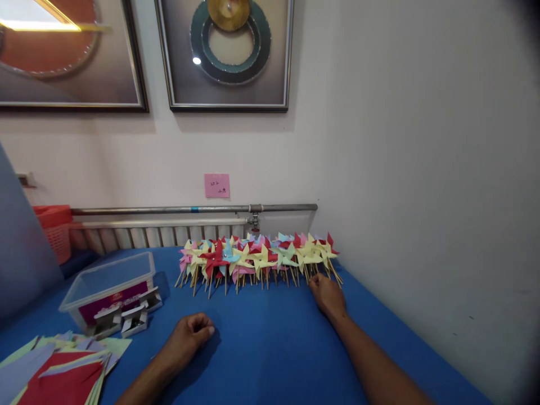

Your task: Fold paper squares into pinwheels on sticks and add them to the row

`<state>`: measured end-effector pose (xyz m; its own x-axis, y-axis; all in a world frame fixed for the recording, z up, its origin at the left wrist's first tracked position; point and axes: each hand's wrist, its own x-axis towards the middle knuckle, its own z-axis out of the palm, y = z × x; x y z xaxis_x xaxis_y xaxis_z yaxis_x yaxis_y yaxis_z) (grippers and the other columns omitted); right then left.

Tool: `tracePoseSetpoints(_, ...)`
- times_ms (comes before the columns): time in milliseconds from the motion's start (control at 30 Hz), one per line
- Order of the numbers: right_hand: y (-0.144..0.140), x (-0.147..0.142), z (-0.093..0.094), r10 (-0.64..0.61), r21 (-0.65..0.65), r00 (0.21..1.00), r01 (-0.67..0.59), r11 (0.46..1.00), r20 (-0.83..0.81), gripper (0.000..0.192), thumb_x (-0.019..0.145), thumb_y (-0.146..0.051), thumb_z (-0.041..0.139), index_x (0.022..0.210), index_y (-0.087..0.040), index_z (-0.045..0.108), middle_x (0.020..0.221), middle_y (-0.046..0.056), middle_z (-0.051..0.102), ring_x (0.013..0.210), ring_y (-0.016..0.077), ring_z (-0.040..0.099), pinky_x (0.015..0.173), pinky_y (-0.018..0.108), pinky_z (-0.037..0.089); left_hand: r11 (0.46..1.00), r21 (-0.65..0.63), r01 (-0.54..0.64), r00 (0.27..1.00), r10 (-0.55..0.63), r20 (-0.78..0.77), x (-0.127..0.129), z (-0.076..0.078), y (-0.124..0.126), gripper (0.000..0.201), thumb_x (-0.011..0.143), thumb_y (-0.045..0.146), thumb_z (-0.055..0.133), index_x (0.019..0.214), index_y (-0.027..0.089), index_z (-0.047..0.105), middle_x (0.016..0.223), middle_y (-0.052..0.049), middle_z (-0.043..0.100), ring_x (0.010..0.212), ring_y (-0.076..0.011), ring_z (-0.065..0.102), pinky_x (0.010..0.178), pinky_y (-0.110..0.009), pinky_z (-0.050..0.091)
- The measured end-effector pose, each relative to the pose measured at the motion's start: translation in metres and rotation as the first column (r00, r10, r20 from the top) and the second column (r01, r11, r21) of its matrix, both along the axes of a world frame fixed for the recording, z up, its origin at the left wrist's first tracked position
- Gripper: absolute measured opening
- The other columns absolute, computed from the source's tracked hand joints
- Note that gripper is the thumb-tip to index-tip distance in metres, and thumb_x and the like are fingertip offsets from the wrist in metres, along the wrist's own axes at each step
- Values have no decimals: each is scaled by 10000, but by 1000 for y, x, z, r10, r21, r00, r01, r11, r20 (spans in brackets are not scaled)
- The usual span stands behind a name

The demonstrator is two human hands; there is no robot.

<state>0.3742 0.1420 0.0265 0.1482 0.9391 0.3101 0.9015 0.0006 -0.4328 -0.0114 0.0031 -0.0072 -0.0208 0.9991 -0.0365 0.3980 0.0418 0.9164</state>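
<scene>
Paper pinwheels (261, 257) in red, yellow, pink, blue and green, on thin wooden sticks, are massed in a long row at the back of the blue table. My right hand (328, 295) is at the row's right end, its fingers pinched around the lower stick of a yellow pinwheel (309, 253); the fingertips are partly hidden. Closer to me and to the left, my left hand (184, 341) rests on the table with its fingers curled in and the thumb against them. Nothing shows in it.
On the left stand a clear plastic tub (112, 281) and small open boxes (135, 320). Coloured paper sheets (70, 377) lie stacked at the near left. Behind are a red basket (57, 233), a metal pipe (169, 210) and a radiator. A wall (422, 197) borders the right.
</scene>
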Motion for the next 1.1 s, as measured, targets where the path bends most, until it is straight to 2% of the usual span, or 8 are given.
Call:
tracePoseSetpoints(267, -19, -21, 7, 95, 165, 995, -94, 982, 4, 310, 1024, -338, 437, 875, -194, 668, 867, 95, 749, 770, 200, 657, 691, 295, 371, 1000, -2, 2, 1000, -2, 10, 2, 7, -4, 369, 711, 557, 625, 731, 195, 552, 566, 53, 443, 536, -111, 363, 528, -253, 263)
tracePoseSetpoints(333, -36, -47, 2, 204, 190, 978, -206, 960, 31, 307, 1021, -350, 464, 808, -215, 639, 817, 51, 730, 746, 177, 642, 703, 278, 380, 1000, -3, 16, 1000, -16, 7, 4, 8, -4, 354, 717, 543, 617, 723, 196, 546, 565, 56, 427, 542, -113, 351, 533, -255, 261)
tracePoseSetpoints(467, -87, -122, -14, 525, 250, 843, -537, 805, 119, 272, 1010, -298, 497, 779, -220, 617, 761, 18, 699, 686, 161, 599, 669, 274, 359, 999, 18, 37, 997, -36, -66, 7, 7, -5, 308, 744, 498, 600, 707, 199, 540, 575, 53, 436, 573, -127, 376, 566, -258, 295)
tracePoseSetpoints(567, -123, -182, -19, 655, 222, 753, -652, 725, 71, 188, 957, -265, 598, 774, -227, 625, 778, 7, 712, 729, 168, 619, 680, 277, 361, 994, 106, 14, 981, 7, -192, 8, 7, -7, 211, 791, 385, 539, 710, 193, 571, 620, 23, 536, 640, -159, 476, 617, -265, 346)
tracePoseSetpoints(700, -151, -248, -16, 627, 219, 729, -588, 779, -275, 166, 952, -265, 572, 814, -238, 660, 803, 13, 733, 742, 177, 644, 663, 276, 372, 969, 245, -28, 920, 121, -374, 0, 13, -13, 170, 819, 243, 471, 707, 187, 586, 723, -33, 680, 730, -196, 588, 678, -282, 366)
tracePoseSetpoints(800, -156, -273, -19, 527, 159, 637, -542, 825, -563, 223, 966, -292, 497, 819, -242, 656, 745, 0, 708, 695, 175, 631, 610, 271, 365, 971, 232, -61, 841, 175, -511, -10, 18, -16, 174, 842, 224, 490, 786, 178, 648, 802, -53, 730, 758, -207, 628, 674, -288, 342)
tracePoseSetpoints(933, -153, -275, -29, 520, 180, 545, -556, 811, -658, 241, 937, -334, 495, 736, -239, 590, 682, -27, 634, 648, 162, 557, 588, 269, 334, 975, 203, -92, 763, 200, -614, -18, 24, -15, 211, 851, 187, 502, 876, 175, 711, 920, -78, 758, 841, -223, 659, 702, -291, 349)
tracePoseSetpoints(1100, -147, -270, -30, 518, 179, 453, -603, 777, -725, 272, 928, -401, 484, 718, -238, 542, 632, -46, 537, 600, 148, 471, 567, 263, 325, 977, 195, -91, 740, 197, -644, -17, 24, -14, 226, 863, 199, 524, 912, 179, 744, 964, -83, 768, 877, -229, 674, 701, -293, 351)
